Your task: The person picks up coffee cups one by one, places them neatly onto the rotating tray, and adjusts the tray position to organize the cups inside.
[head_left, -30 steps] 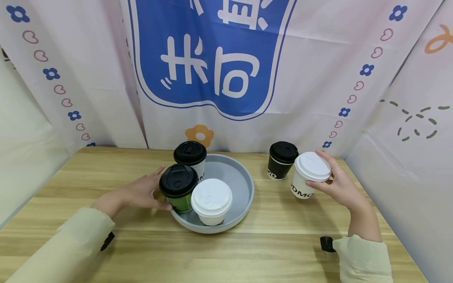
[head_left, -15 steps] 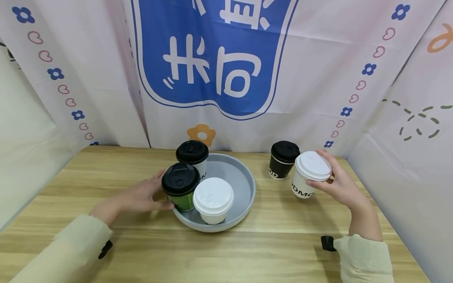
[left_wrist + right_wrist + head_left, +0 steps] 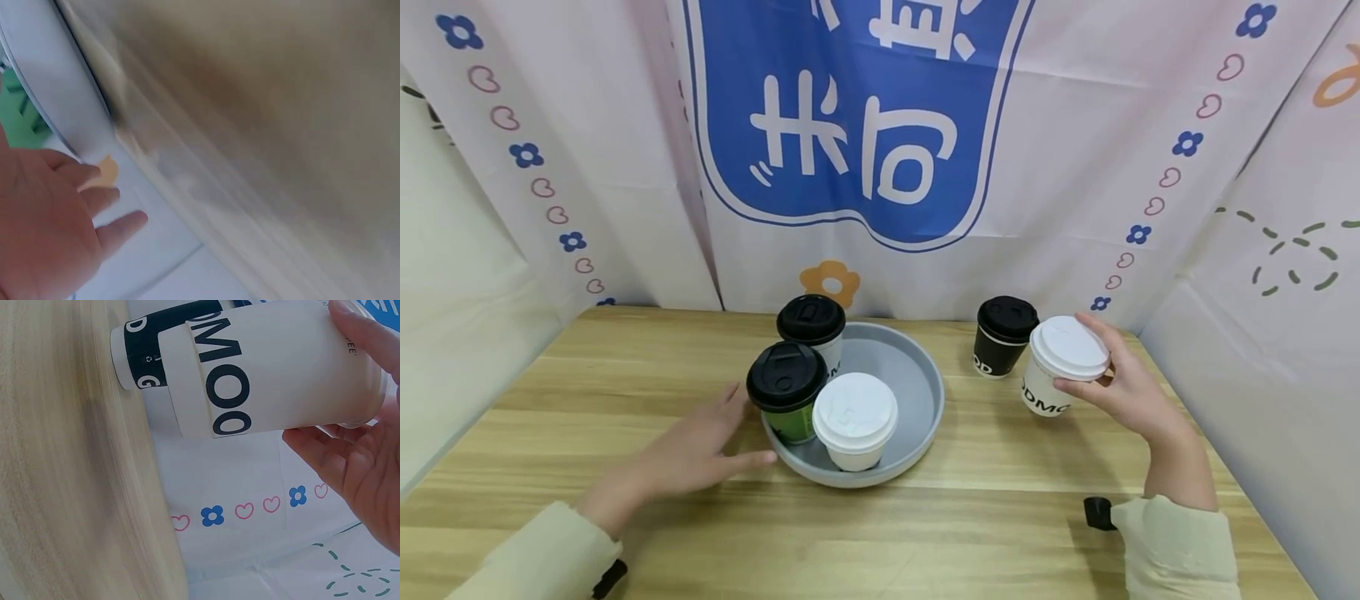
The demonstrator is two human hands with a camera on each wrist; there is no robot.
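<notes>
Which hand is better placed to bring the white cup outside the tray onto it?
Right, I'd judge: the right hand grips that white cup near its top. The left hand holds nothing and is at the tray's opposite side.

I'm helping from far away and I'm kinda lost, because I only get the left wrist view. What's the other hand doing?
Observer: The right hand is holding a white cup with black letters near its top.
Operator: Cool! And that green thing by my hand, does it have a top?
Observer: Yes, it's a green cup, and it has a black lid.
Operator: Is it all by itself?
Observer: No, the white cup with a black lid and the white cup with a white lid stand in the gray tray with it.
</notes>
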